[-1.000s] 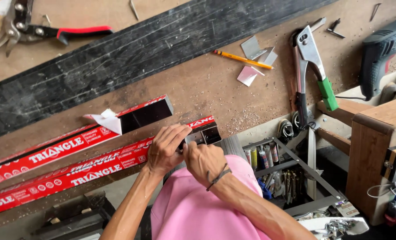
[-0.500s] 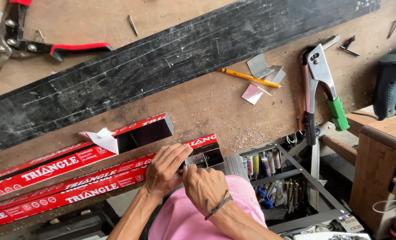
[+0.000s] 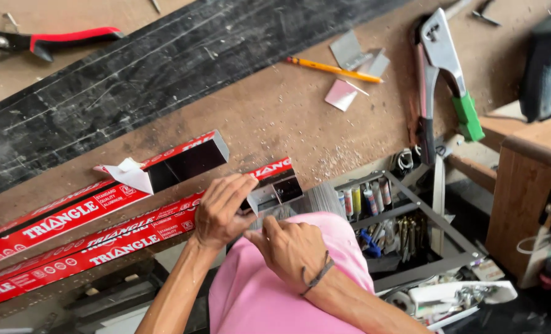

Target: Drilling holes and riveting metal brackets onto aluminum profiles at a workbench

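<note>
Two red-wrapped aluminium bars (image 3: 90, 244) lie on our wooden surface (image 3: 275, 124). Our left hand (image 3: 221, 210) closes its fingers on the nearer bar's open end at the near edge; our right hand (image 3: 291, 247) pinches beside it. One pencil (image 3: 334, 69) and one riveter (image 3: 439, 74) lie far right.

Worktop (image 3: 288, 124): brown board, scuffed and dusted with fine shavings, running diagonally.
Dark strip (image 3: 164, 68): long black scratched sheet lying across the worktop's far part.
Snips (image 3: 46, 40): red-handled, at the far left corner beyond the dark strip.
Pencil (image 3: 334, 70): yellow, beside small metal offcuts (image 3: 349, 52).
Rivet tool (image 3: 439, 80): silver with green grip, at the right edge.
Red-wrapped profiles (image 3: 90, 216): two long bars side by side along the near edge, open ends pointing right.
</note>
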